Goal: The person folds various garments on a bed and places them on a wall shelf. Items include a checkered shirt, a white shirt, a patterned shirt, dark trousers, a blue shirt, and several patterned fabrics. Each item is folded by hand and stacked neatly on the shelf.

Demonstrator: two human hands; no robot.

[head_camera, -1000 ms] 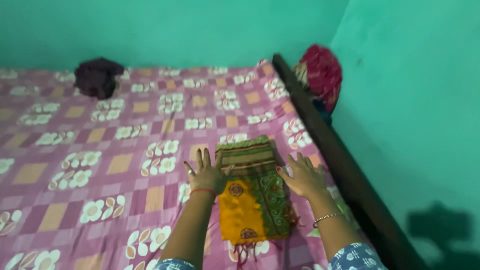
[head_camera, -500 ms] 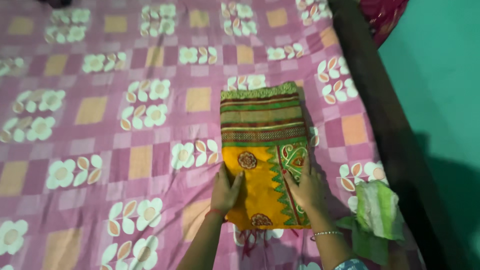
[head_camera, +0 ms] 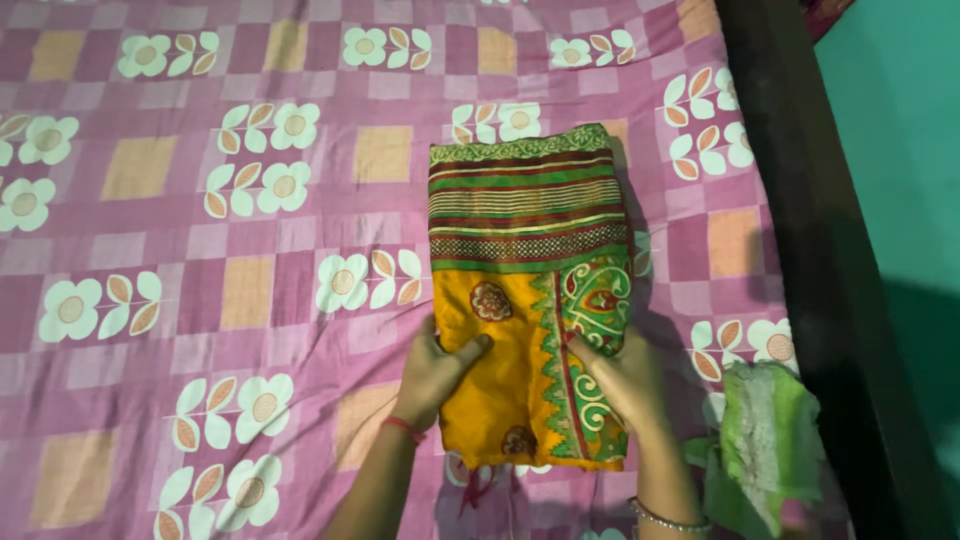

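The folded cloth point(head_camera: 530, 290), yellow with green and maroon striped borders, lies flat on the pink flowered bedsheet point(head_camera: 200, 250), right of the frame's centre. Both hands press on its lower half. The left hand point(head_camera: 440, 370) grips the cloth's lower left edge, thumb lying across the yellow part. The right hand point(head_camera: 625, 378) rests fingers-closed on the green patterned border at the lower right. A light green cloth point(head_camera: 770, 440) lies crumpled at the lower right, beside the dark bed frame point(head_camera: 810, 200).

A bed point(head_camera: 150, 300) is covered by a pink flowered sheet; a folded yellow-and-green cloth point(head_camera: 530, 290) and a pale green lace cloth point(head_camera: 770, 440) are laid on it.
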